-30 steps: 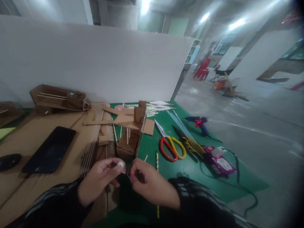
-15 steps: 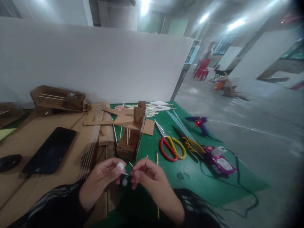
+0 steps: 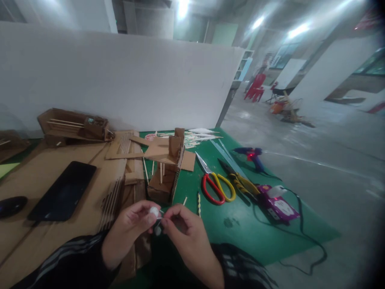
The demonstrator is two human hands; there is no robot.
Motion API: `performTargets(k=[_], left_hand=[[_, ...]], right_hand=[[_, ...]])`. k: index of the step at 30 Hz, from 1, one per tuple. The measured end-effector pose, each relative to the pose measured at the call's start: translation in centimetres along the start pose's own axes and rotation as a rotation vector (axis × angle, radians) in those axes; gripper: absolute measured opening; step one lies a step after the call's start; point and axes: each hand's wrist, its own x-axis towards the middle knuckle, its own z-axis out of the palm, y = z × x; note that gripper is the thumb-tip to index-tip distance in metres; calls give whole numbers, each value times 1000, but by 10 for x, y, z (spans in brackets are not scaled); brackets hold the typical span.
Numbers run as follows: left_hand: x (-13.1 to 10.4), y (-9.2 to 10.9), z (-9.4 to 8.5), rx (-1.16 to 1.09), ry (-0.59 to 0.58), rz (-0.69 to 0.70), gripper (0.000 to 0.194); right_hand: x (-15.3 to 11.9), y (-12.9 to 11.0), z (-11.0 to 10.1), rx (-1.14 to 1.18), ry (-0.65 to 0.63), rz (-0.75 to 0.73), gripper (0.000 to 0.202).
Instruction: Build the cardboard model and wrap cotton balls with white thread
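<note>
My left hand (image 3: pixel 128 228) is closed, pinching a small white round piece (image 3: pixel 154 211) between thumb and fingers. Close against it, my right hand (image 3: pixel 188 233) is closed too, its thumb and forefinger on a thin white stick-like piece (image 3: pixel 160 218) beside the round one. Whether the thin piece is joined to the round one I cannot tell. A second whitish lump (image 3: pixel 158 230) shows just under the fingertips, blurred. Beyond the hands stands a cardboard model (image 3: pixel 164 182) with thin wooden sticks set in it. A patterned pencil (image 3: pixel 199 204) and a short stick (image 3: pixel 185 200) lie near my right hand.
Right of the model lie scissors (image 3: pixel 218 188), pliers (image 3: pixel 240 180), a glue gun (image 3: pixel 252 156) and a purple power strip (image 3: pixel 278 204) with a trailing cable. On cardboard at left are a phone (image 3: pixel 63 190) and a black mouse (image 3: pixel 13 205). A white panel (image 3: pixel 120 80) closes the back.
My right hand has moved left, bringing its fingertips against those of my left hand. The short stick and more of the pencil's lower part now show. My left hand has barely moved.
</note>
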Motion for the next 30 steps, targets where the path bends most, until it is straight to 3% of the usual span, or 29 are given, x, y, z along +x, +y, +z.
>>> performTargets(k=[12, 21, 30], left_hand=[[-7, 4, 6, 122, -50, 61, 33], [-15, -11, 13, 393, -23, 13, 31], [-15, -18, 12, 359, 17, 37, 29]], right_hand=[[0, -4, -3, -195, 22, -113, 7], [-4, 3, -4, -298, -2, -199, 8], [-5, 2, -4, -312, -14, -273, 9]])
